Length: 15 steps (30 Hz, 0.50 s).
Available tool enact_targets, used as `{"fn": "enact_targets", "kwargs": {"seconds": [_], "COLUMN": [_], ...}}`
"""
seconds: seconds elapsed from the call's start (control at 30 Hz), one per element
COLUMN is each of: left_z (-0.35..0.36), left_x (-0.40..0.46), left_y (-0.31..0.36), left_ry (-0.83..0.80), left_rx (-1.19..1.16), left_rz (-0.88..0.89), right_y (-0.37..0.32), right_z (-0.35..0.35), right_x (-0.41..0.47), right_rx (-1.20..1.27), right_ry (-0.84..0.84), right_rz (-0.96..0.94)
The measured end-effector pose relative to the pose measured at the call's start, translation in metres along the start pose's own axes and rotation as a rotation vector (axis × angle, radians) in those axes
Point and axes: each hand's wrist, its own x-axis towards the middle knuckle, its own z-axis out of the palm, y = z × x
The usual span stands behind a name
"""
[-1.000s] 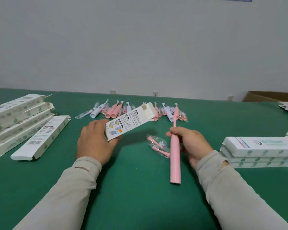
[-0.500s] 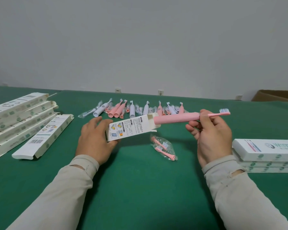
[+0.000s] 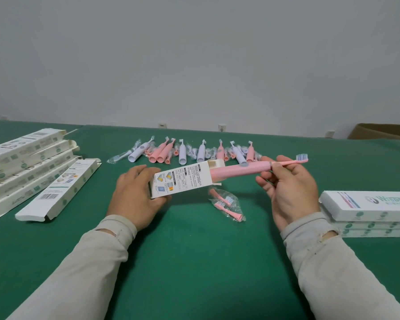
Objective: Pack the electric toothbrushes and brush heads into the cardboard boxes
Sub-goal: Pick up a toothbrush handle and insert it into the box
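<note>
My left hand (image 3: 134,195) grips a white cardboard box (image 3: 183,181) by its near end, its open end pointing right. A pink electric toothbrush (image 3: 243,170) lies nearly level with its base inside the box's opening. My right hand (image 3: 286,188) pinches the brush at the neck, the bristled head sticking out to the right. A clear bag of pink brush heads (image 3: 226,205) lies on the green table (image 3: 194,262) under the box. A row of pink and white toothbrushes (image 3: 183,152) with bagged heads lies further back.
Open white boxes (image 3: 26,162) are stacked at the left, one more (image 3: 60,188) beside them. Closed white boxes (image 3: 367,206) are piled at the right. A brown carton (image 3: 379,131) stands at the far right by the wall.
My right hand swung the pink toothbrush from upright to level and pushed its base into the box's open end. It has gone slightly deeper since half a second ago.
</note>
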Motion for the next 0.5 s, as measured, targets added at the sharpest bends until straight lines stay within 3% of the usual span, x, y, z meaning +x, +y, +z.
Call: {"fn": "enact_targets", "kwargs": {"seconds": [0.13,0.3,0.4,0.5], "left_z": [-0.001,0.001,0.0,0.0], "left_x": [0.0,-0.001,-0.001,-0.001], "left_y": [0.001,0.003,0.002,0.002], "left_ry": [0.006,0.014,0.016,0.008], "left_rx": [-0.006,-0.011,0.009,-0.002], "left_rz": [0.027,0.067,0.053,0.052], "right_y": [0.007,0.023,0.024,0.022], "right_z": [-0.001,0.0,0.001,0.0], "right_x": [0.0,-0.006,-0.004,-0.002], "right_rx": [-0.077,-0.4,-0.302,-0.313], "right_ry": [-0.025,-0.285,-0.162,-0.155], "right_rz": [0.021,0.161,0.183,0.139]}}
